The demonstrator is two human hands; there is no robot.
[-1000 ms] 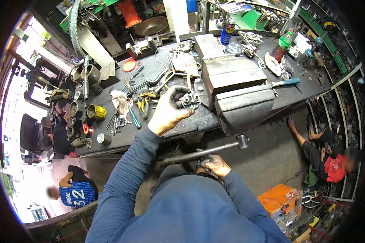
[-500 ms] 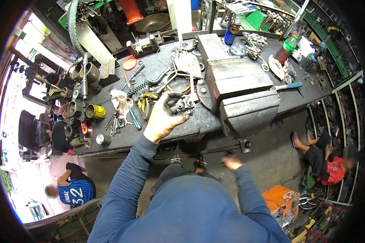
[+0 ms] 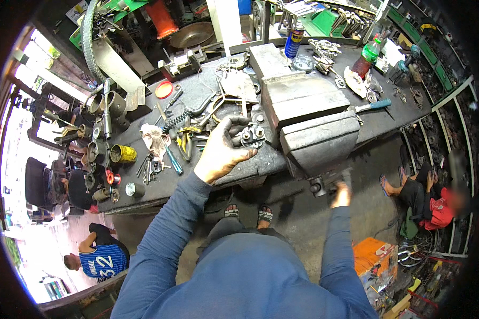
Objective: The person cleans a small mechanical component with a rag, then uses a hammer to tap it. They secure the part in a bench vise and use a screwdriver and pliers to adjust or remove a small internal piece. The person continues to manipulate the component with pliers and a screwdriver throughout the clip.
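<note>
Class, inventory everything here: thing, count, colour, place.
Workbench: 1, dark grey, centre
Bench vise: 1, grey, right of centre
Two-stud part: 1, dark metal, left hand
Spray can: 1, blue, vise's far end
Bottle: 1, green-red, bench right
Pliers: at least 1, yellow-black, bench left
Screwdriver: at least 1, blue-handled, left of pliers
Coil spring: 1, dark, beyond pliers
Tin: 1, yellow, bench left
Box: 1, orange, floor right
Loose metal parts: uncounted, grey, across bench
Other people: at least 2, blue and red tops, edges
Left hand: 1, blackened, holding part
Right hand: 1, blurred, by vise
</note>
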